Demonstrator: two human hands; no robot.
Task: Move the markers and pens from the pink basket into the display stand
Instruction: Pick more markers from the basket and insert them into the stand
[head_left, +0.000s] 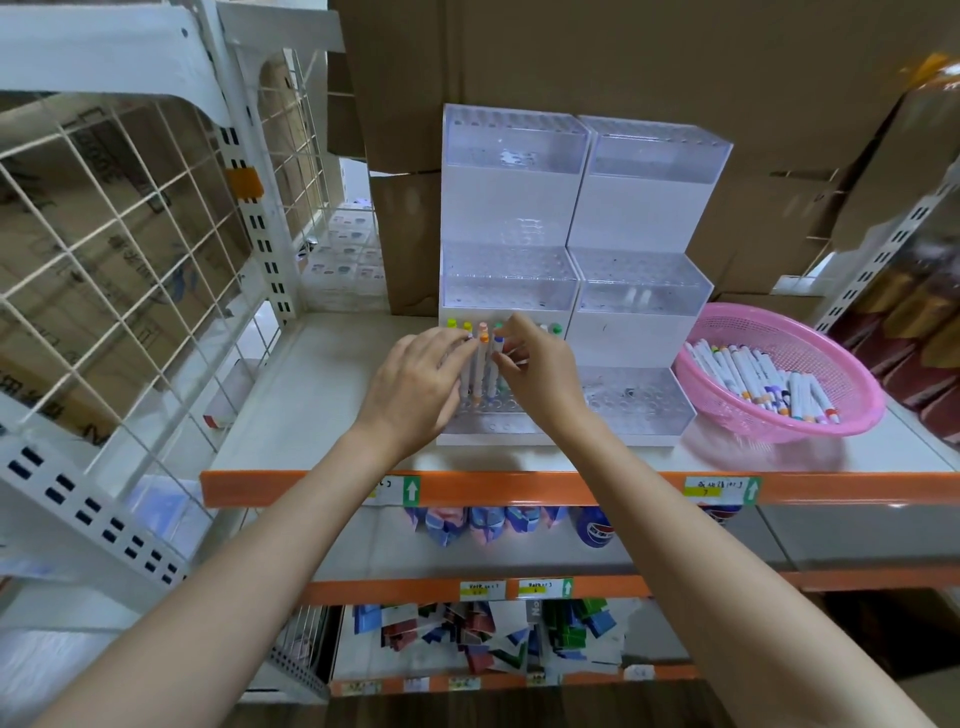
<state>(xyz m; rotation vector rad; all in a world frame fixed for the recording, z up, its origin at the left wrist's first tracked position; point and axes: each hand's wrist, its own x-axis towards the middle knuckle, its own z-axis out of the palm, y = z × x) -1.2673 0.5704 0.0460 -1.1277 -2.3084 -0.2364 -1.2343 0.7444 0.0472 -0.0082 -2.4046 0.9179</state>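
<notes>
Up-arrows (411, 490) on shelf labels (719, 488) (writing illegible)

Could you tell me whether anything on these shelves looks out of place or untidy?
The display stand stands square, and the pink basket sits flat with its markers inside. Only the coloured packets on the lowest shelf look odd: they lie in a jumbled heap.

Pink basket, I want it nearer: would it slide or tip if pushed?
The pink basket looks like thin plastic mesh, so probably light, sliding easily on the smooth shelf. The markers lie loose inside, so they would likely roll.
</notes>
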